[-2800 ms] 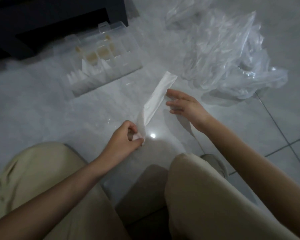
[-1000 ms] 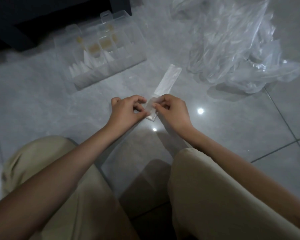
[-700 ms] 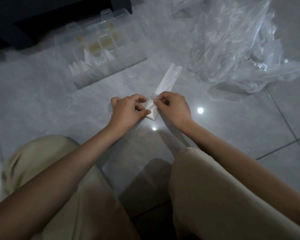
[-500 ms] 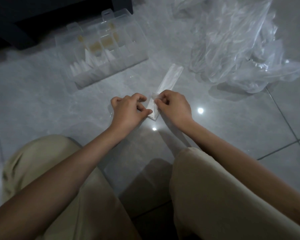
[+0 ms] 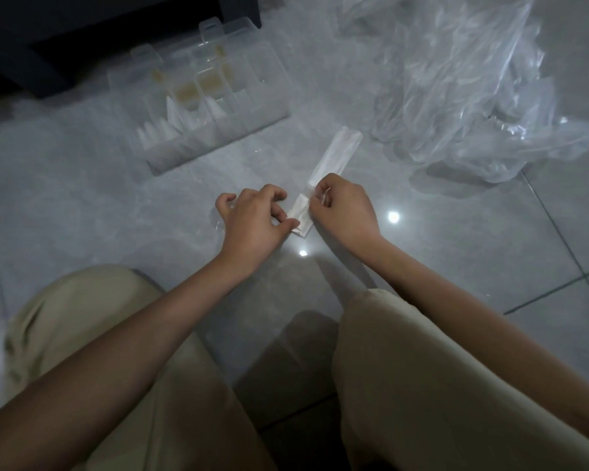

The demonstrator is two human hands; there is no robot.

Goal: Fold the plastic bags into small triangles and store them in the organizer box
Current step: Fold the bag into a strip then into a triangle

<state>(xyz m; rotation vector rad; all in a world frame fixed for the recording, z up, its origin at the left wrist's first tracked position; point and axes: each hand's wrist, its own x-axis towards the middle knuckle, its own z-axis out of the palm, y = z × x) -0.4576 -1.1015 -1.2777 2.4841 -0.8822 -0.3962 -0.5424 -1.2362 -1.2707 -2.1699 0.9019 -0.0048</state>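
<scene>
While the folded bag strip (image 5: 334, 158) lies flat on the floor (image 5: 82, 205) just in front of the organizer box (image 5: 198, 107), I have both hands pinched on its near end: my left hand (image 5: 255, 219) clamps the corner, my right hand (image 5: 344, 209) nips the edge beside it. I judge the film featherlight, limp and slick, liable to spring open, so the hold belongs right at the crease. Folded triangles (image 5: 160, 130) already stand in the box; the loose bags (image 5: 456, 86) wait heaped to its right.
</scene>
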